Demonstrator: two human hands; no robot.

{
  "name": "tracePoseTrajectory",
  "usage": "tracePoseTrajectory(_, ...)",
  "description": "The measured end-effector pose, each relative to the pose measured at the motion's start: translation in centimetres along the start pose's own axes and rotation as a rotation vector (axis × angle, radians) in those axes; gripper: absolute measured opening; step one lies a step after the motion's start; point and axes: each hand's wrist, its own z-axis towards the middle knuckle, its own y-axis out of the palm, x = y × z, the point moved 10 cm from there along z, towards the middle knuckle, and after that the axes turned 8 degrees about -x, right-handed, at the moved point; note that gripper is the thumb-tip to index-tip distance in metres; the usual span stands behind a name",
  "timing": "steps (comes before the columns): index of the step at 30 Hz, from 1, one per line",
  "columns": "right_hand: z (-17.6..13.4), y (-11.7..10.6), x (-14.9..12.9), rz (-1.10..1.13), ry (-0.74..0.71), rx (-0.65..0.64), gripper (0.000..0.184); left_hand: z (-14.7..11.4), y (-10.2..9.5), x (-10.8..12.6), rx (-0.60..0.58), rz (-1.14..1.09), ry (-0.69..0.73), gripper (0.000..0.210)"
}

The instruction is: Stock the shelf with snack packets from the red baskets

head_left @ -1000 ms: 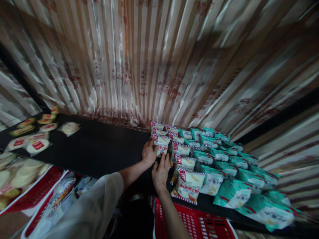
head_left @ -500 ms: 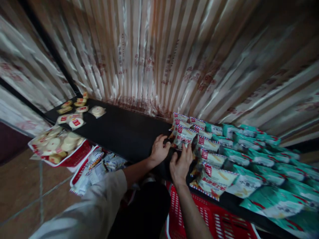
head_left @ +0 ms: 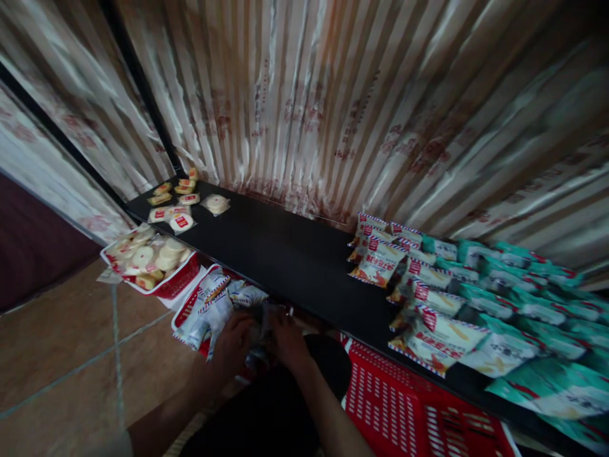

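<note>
Low in the middle, my left hand (head_left: 234, 335) is over the right part of a red basket with a white rim (head_left: 177, 320), against its white snack bags with striped edges (head_left: 213, 298). Close by to its right, my right hand (head_left: 285, 341) reaches down below the shelf's front edge. Both hands are dim and blurred, so I cannot make out what their fingers grip. Matching white snack bags (head_left: 379, 260) stand in rows on the black shelf (head_left: 285, 244), beside rows of green snack bags (head_left: 514, 279).
Wrapped round pastries (head_left: 181, 221) lie at the shelf's left end. A red basket (head_left: 178, 282) full of similar pastries is below them. Another red basket (head_left: 380, 393) stands under the shelf at right. Plastic-covered striped sheeting (head_left: 295, 114) rises behind.
Both hands have left the snack bag at the front of the shelf row and moved down and left to the basket. The view has shifted left.
</note>
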Motion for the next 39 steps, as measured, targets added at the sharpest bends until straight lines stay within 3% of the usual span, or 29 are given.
tracePoseTrajectory(5, 0.5, 0.3, -0.5, -0.073, 0.013, -0.03, 0.059, 0.1, 1.9, 0.3, -0.036, -0.097, -0.017, 0.028)
tracePoseTrajectory(10, -0.5, -2.7, -1.2, 0.013, -0.046, 0.01, 0.057, 2.1, 0.0, 0.1, -0.01, -0.177, -0.031, 0.031)
tracePoseTrajectory(14, -1.9, -6.8, -0.9, 0.318, -0.079, 0.019, 0.047, 3.4, -1.5, 0.5, -0.07, -0.221, 0.02, 0.034)
tracePoseTrajectory(17, -2.8, -9.0, -0.7, 0.651, -0.138, -0.075, 0.039, 3.7, -1.0, 2.0, -0.226, -0.298, 0.104, 0.041)
tracePoseTrajectory(20, -3.4, -10.4, -0.3, 0.965, -0.172, -0.139, 0.03, 3.4, 0.0, 2.7, -0.354, -0.478, 0.073, 0.044)
tracePoseTrajectory(24, -3.4, -9.9, 2.5, 1.203, -0.007, -0.087, 0.036, 3.0, 1.1, 2.8, -0.409, -0.694, -0.071, 0.037)
tracePoseTrajectory(30, -3.4, -8.1, 5.1, 1.472, 0.153, 0.182, 0.031, 3.1, 0.7, 2.8, -0.265, -1.043, -0.35, 0.05)
tracePoseTrajectory(34, -3.5, -6.7, 4.5, 1.62, 0.15, 0.337, 0.035, 3.6, -0.6, 3.8, -0.118, -1.139, -0.388, 0.048)
tracePoseTrajectory(39, -3.7, -4.3, 4.1, 1.655, 0.193, 0.542, 0.045, 4.0, 0.0, 4.4, -0.119, -1.163, -0.392, 0.039)
